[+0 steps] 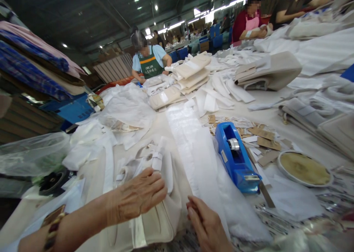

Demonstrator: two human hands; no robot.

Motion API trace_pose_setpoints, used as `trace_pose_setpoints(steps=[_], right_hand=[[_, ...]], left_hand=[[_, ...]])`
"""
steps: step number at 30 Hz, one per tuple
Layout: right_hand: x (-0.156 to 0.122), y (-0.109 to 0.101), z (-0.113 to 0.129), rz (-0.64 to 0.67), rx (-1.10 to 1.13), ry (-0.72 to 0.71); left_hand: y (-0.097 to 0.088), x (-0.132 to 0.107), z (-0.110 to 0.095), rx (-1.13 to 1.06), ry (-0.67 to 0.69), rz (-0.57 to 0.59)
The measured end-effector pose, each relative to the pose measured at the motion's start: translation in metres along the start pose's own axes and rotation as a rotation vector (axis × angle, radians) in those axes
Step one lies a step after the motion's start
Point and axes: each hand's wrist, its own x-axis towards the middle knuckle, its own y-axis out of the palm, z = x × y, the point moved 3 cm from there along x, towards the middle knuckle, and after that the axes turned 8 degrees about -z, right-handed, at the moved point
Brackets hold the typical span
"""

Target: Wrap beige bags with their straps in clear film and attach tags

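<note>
A cream handbag (166,222) lies on the table in front of me, its strap and fittings wrapped in white padding. My left hand (138,195) rests over the bag's top, fingers curled down by a wrapped strap piece (157,161); whatever is under the fingers is hidden. A shiny clear strip (139,231) runs down the bag's front. Just right of the bag, my right hand (206,224) is held with thumb and fingertips close together; nothing can be made out between them. Beyond it stands a blue tape dispenser (231,152) with a roll in it.
White foam sheets (190,145) run up the table's middle. Brown tags (268,143) and a round tin (304,169) lie right. Stacked cream bags (193,67) stand farther back. A co-worker in a green apron (151,65) works across the table; others sit at the far right.
</note>
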Motion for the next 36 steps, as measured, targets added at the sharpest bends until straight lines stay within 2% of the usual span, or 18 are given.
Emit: trace_pose_setpoints(steps=[2, 4, 6, 8, 12, 16, 21, 24, 27, 31, 33, 36], right_hand=[[0.007, 0.016, 0.000, 0.041, 0.311, 0.326], [0.013, 0.035, 0.006, 0.119, 0.623, 0.531], [0.018, 0.051, 0.015, 0.159, 0.838, 0.619], [0.022, 0.062, 0.021, 0.164, 0.959, 0.652], [0.031, 0.077, 0.028, 0.156, 1.080, 0.691], [0.041, 0.093, 0.041, 0.132, 1.108, 0.735], [0.054, 0.119, 0.066, 0.096, 1.036, 0.740], [0.060, 0.139, 0.083, 0.103, 0.976, 0.729], [0.063, 0.163, 0.101, 0.133, 0.897, 0.703], [0.067, 0.195, 0.123, 0.162, 0.787, 0.656], [0.069, 0.208, 0.131, 0.179, 0.741, 0.636], [0.071, 0.221, 0.137, 0.205, 0.693, 0.600]], left_hand=[[-0.012, -0.010, -0.002, 0.062, -0.035, -0.061], [-0.022, -0.021, -0.003, 0.104, -0.047, -0.154], [-0.029, -0.032, -0.004, 0.127, -0.051, -0.250], [-0.033, -0.044, -0.003, 0.141, -0.069, -0.308], [-0.034, -0.066, 0.000, 0.150, -0.131, -0.328], [-0.035, -0.084, 0.002, 0.173, -0.160, -0.341], [-0.038, -0.110, 0.010, 0.230, -0.237, -0.387], [-0.041, -0.135, 0.015, 0.249, -0.337, -0.385], [-0.048, -0.164, 0.017, 0.190, -0.474, -0.316], [-0.060, -0.198, 0.004, -0.024, -0.667, -0.256], [-0.063, -0.208, -0.008, -0.083, -0.691, -0.272], [-0.064, -0.217, -0.021, -0.023, -0.705, -0.347]])
